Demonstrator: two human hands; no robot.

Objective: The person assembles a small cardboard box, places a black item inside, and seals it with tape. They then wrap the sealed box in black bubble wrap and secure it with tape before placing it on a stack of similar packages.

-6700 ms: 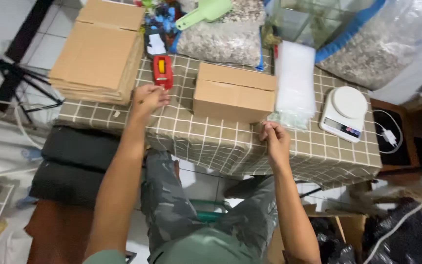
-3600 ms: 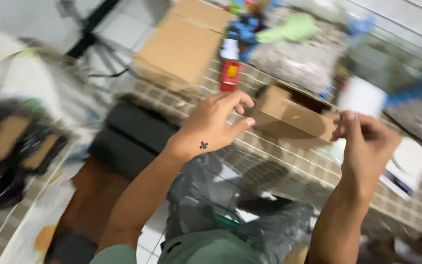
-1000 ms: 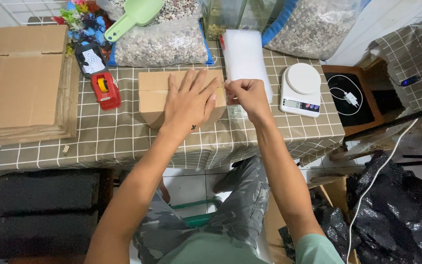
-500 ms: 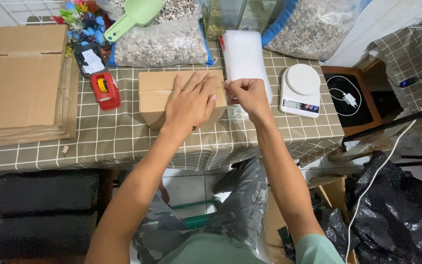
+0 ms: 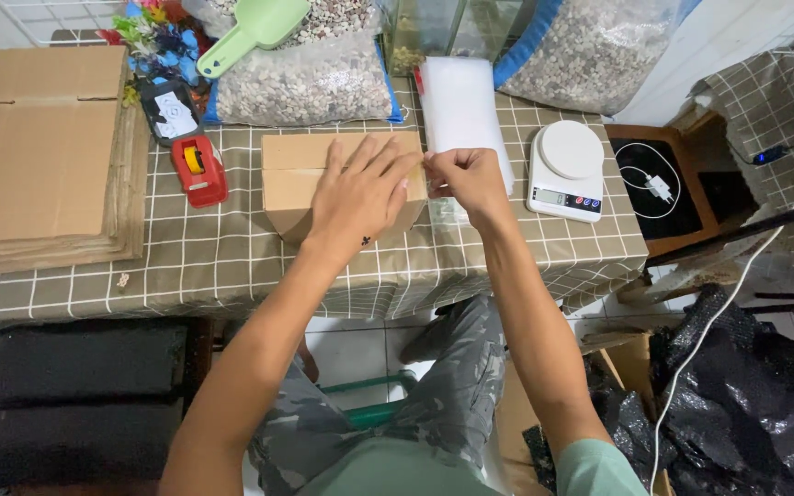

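Observation:
A small brown cardboard box (image 5: 294, 179) sits on the checked tablecloth (image 5: 232, 266) in front of me. My left hand (image 5: 360, 197) lies flat on the box's top, fingers spread toward its right end. My right hand (image 5: 464, 181) is at the box's right edge, fingers pinched on a clear plastic bag (image 5: 448, 213) that hangs down beside the box. The fingertips of both hands nearly meet above the box's right end.
A stack of flat cardboard (image 5: 43, 156) lies at the left. A red tape dispenser (image 5: 198, 169) is beside the box. Behind are bags of gravel (image 5: 305, 83), a green scoop (image 5: 255, 28) and white foam sheets (image 5: 461, 101). A white kitchen scale (image 5: 566, 170) stands at the right.
Several seconds ago my hands were at the table's front edge and the view swung about. Over the last second both hands have stayed at the box's right end, barely moving.

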